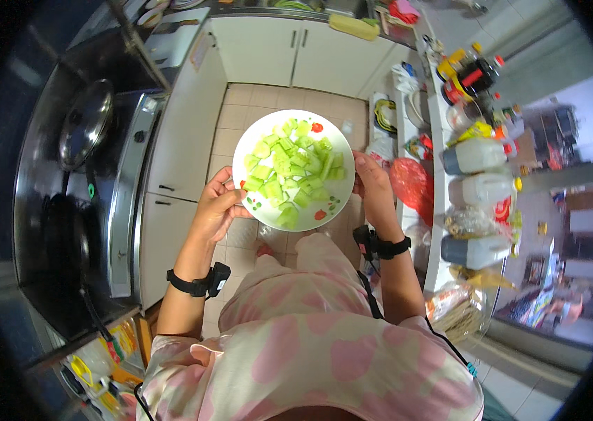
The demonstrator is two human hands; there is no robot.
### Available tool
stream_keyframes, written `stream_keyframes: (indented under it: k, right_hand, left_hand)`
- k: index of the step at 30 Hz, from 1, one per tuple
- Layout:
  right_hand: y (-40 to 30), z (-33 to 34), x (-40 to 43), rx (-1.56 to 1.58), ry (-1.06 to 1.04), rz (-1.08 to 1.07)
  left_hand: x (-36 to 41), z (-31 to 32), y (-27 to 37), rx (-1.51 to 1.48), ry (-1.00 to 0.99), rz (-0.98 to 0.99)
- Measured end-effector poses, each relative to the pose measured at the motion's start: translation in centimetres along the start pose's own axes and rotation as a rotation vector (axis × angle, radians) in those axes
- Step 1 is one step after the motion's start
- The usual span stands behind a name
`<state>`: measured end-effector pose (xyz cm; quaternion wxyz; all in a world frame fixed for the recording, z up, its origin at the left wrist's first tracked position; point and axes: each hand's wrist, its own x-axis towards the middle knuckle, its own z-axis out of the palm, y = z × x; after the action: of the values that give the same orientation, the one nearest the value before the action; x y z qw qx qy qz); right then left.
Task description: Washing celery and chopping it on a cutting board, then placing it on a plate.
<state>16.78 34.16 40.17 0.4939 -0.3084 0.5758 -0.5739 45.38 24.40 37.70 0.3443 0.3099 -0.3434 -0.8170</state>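
A white round plate (pixel 296 221) with red flowers and green leaves printed near its rim is held up over the floor, in front of my body. Pale green chopped vegetable pieces (pixel 291 163), perhaps cucumber or a gourd, are spread across it. My left hand (pixel 217 202) grips the plate's lower left rim, its thumb on top and fingers beneath. At the right rim my right hand (pixel 375 179) holds on, with its fingers mostly hidden behind the edge. Each wrist wears a black strap with a small device.
To the left is a gas stove (pixel 128 210) with a lidded pan (pixel 86 123) and a wok (pixel 78 247). White cabinets (pixel 259 52) stand ahead, under a sink counter. Shelves on the right carry several bottles and jugs (pixel 478 157), plus a red plastic bag (pixel 411 183). Tiled floor (pixel 243 100) lies below.
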Motion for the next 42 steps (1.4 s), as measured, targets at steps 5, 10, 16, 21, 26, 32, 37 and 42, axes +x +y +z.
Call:
stream_keyframes:
  k: [5, 10, 16, 21, 26, 32, 37, 42]
  right_hand:
    - [2.8, -4.0, -5.2, 0.102, 0.131, -0.034]
    - [4.6, -6.8, -9.5, 0.053, 0.205, -0.037]
    - [5.6, -10.2, -12.9, 0.065, 0.258, -0.09]
    - [5.4, -13.5, -18.0, 0.098, 0.271, -0.213]
    - [3.7, -16.2, -23.9, 0.058, 0.369, -0.273]
    - [3.2, -20.4, -27.1, -0.017, 0.671, -0.453]
    - [2.8, -23.2, -26.5, -0.515, 0.929, -0.51]
    - [1.9, -24.9, -23.6, -0.462, 0.924, -0.416]
  left_hand:
    - [0.2, 2.1, -2.3, 0.043, -0.059, -0.098]
    - [-0.8, 4.0, -4.8, 0.021, -0.1, -0.156]
    - [-3.7, 7.5, -8.0, 0.079, -0.094, -0.127]
    - [-5.7, 10.4, -11.3, 0.102, -0.072, -0.131]
    - [-6.4, 14.5, -14.5, 0.124, -0.129, -0.18]
    - [-5.9, 18.5, -16.8, 0.082, -0.263, -0.272]
    - [-5.4, 19.8, -17.1, 0.138, -0.299, -0.291]
    - [-5.2, 21.4, -17.0, 0.165, -0.251, -0.294]
